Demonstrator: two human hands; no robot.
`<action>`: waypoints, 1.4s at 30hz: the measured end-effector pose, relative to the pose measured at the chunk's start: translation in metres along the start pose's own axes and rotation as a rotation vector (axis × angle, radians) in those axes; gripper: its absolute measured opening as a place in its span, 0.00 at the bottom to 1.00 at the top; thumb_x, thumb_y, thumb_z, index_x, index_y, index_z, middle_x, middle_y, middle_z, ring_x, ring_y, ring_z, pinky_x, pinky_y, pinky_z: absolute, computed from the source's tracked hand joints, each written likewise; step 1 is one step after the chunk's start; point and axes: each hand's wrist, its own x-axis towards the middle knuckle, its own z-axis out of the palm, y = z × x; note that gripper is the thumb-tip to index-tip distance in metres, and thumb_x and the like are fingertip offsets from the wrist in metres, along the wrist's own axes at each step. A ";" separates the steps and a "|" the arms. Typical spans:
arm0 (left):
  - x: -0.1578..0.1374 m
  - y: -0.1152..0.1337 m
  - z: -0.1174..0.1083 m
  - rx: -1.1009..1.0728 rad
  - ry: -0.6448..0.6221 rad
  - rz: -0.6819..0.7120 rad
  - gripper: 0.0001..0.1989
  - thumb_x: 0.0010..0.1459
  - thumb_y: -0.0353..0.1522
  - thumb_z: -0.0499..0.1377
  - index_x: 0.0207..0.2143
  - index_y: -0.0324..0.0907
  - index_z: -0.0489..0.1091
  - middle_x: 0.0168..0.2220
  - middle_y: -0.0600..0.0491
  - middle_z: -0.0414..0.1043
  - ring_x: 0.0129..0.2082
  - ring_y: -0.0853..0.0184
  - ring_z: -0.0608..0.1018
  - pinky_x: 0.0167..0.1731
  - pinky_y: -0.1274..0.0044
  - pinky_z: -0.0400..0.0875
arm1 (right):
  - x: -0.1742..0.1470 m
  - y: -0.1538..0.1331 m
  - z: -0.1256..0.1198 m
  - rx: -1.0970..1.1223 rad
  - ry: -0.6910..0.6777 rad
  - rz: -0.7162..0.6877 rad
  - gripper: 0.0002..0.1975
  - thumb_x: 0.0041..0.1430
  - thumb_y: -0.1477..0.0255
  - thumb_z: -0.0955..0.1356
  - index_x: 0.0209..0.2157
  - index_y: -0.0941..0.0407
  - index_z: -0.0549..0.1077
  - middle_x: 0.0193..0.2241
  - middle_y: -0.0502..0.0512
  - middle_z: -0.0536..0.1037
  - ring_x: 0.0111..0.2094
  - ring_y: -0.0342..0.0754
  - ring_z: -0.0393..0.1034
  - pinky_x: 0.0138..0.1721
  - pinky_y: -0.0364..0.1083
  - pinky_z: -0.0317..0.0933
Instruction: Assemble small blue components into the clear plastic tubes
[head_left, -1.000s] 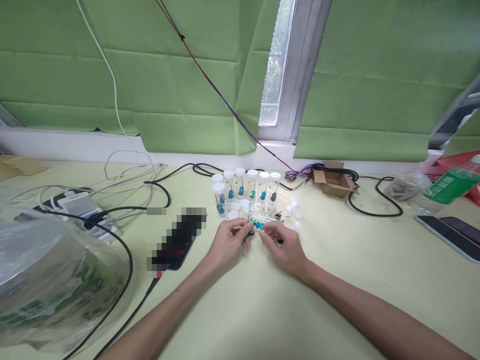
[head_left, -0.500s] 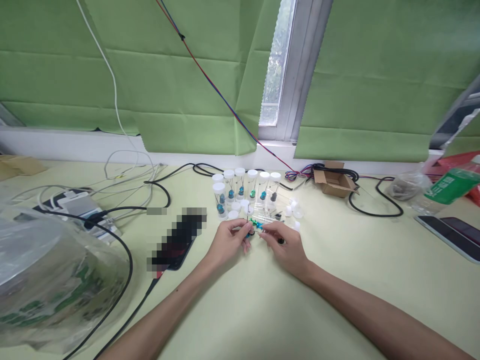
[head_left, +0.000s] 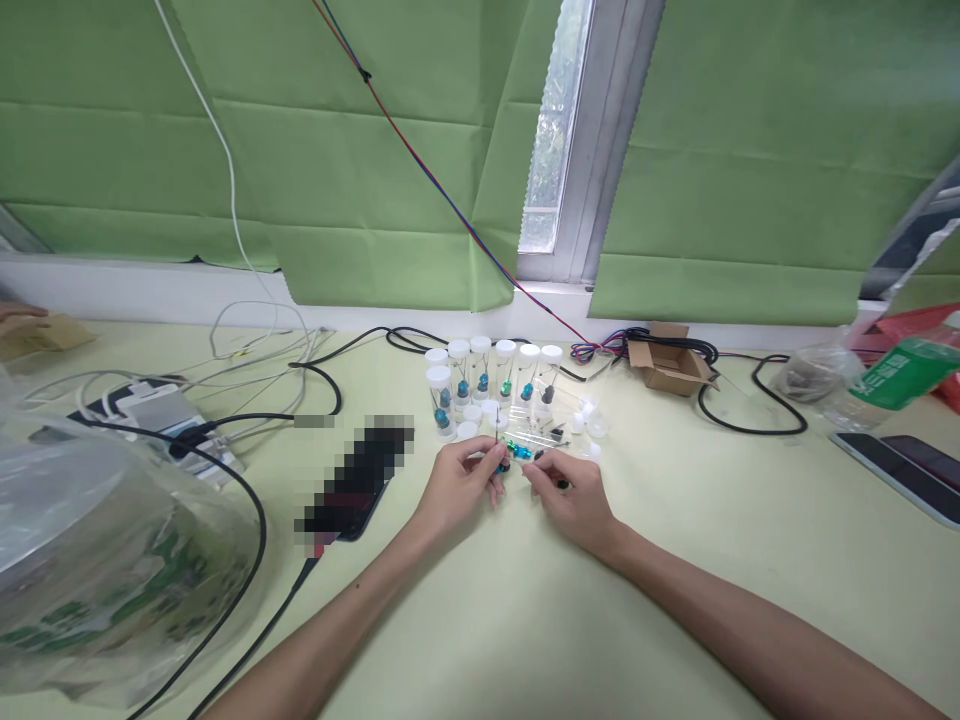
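My left hand [head_left: 463, 478] is closed in a pinch on a small blue-and-dark piece with a thin metal pin [head_left: 496, 428] standing upright from it. Just to the right, my right hand [head_left: 571, 492] has its fingertips pressed together; anything between them is too small to make out. Beyond my fingers lie loose green and blue pieces [head_left: 519, 452] and a small black piece [head_left: 556, 433]. Clear tubes [head_left: 534, 420] lie behind these. Several upright clear vials with white caps [head_left: 505, 370] stand farther back, holding blue, green or dark pieces with thin pins.
Loose white caps [head_left: 596, 426] lie right of the tubes. A small open cardboard box [head_left: 667, 368] and black cables stand behind. Left are a phone [head_left: 367, 505] and a plastic bag [head_left: 112, 570]; right, phones [head_left: 900, 475] and a bottle [head_left: 892, 375]. Another person's hand [head_left: 19, 312] shows far left.
My right hand has shifted slightly right, away from my left fingertips. The left hand keeps its pinch. Another person's hand has appeared at the far left edge.
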 end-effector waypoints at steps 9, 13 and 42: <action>-0.001 0.001 0.000 0.044 0.005 -0.021 0.17 0.60 0.43 0.57 0.27 0.39 0.69 0.15 0.57 0.66 0.14 0.72 0.68 0.19 0.79 0.63 | 0.001 -0.003 -0.001 -0.028 -0.027 -0.023 0.14 0.62 0.71 0.66 0.22 0.57 0.68 0.16 0.47 0.69 0.17 0.40 0.60 0.21 0.41 0.56; 0.001 0.002 -0.002 -0.018 0.019 -0.047 0.18 0.58 0.44 0.58 0.27 0.38 0.70 0.16 0.57 0.66 0.14 0.72 0.69 0.18 0.79 0.64 | 0.000 -0.002 -0.001 0.028 -0.027 -0.017 0.05 0.61 0.71 0.67 0.34 0.58 0.73 0.23 0.52 0.75 0.22 0.42 0.67 0.24 0.41 0.62; -0.003 0.001 0.002 -0.011 -0.040 -0.063 0.18 0.58 0.44 0.58 0.27 0.39 0.70 0.16 0.57 0.64 0.15 0.72 0.67 0.18 0.79 0.62 | 0.002 -0.004 -0.003 0.019 -0.098 -0.097 0.09 0.62 0.67 0.68 0.32 0.56 0.78 0.26 0.53 0.79 0.24 0.44 0.69 0.26 0.44 0.64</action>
